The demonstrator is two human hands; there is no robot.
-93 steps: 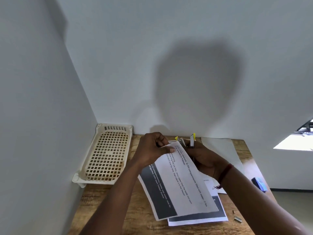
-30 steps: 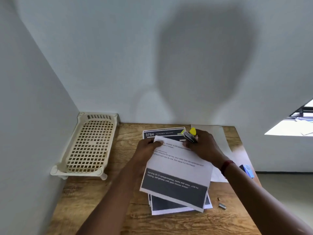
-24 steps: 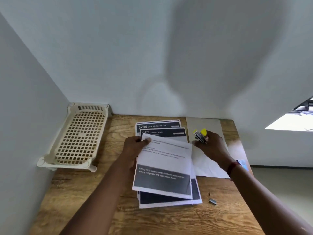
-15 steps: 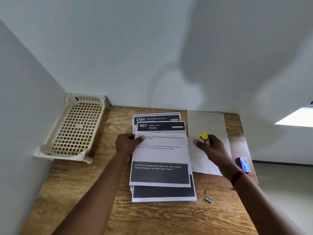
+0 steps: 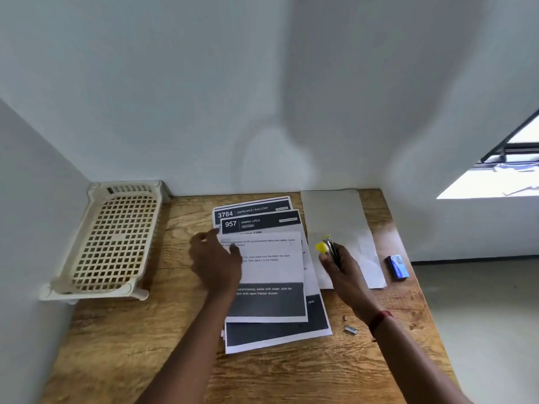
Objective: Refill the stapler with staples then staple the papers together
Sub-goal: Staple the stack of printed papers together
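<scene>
Wooden table [image 5: 122, 360] now carries the whole stack of papers [image 5: 271, 275], which three seconds ago was held up in the air with the stapler at its top corner. Since then the sheets have been laid flat near the middle of the table, slightly fanned, so that two dark headers show above the top page. The left hand [image 5: 215, 263], which half a second ago pressed on the upper left corner of the top page, has slid to the stack's left edge. It is blurred, its fingers loosely spread and holding nothing, and I cannot tell whether it touches the paper. The right hand [image 5: 345, 268] has drawn away to the right, its fingers wrapped round the stapler [image 5: 331, 250], yellow end up, above a blank white sheet [image 5: 335, 214]. A blue staple box [image 5: 396, 266] lies further right, and a few loose staples [image 5: 350, 330] sit just off the stack's lower right corner. This reads as the end of a stapling pass, with the pages released. No staple can be made out in the corner, so the join needs checking before the task counts as finished.
</scene>
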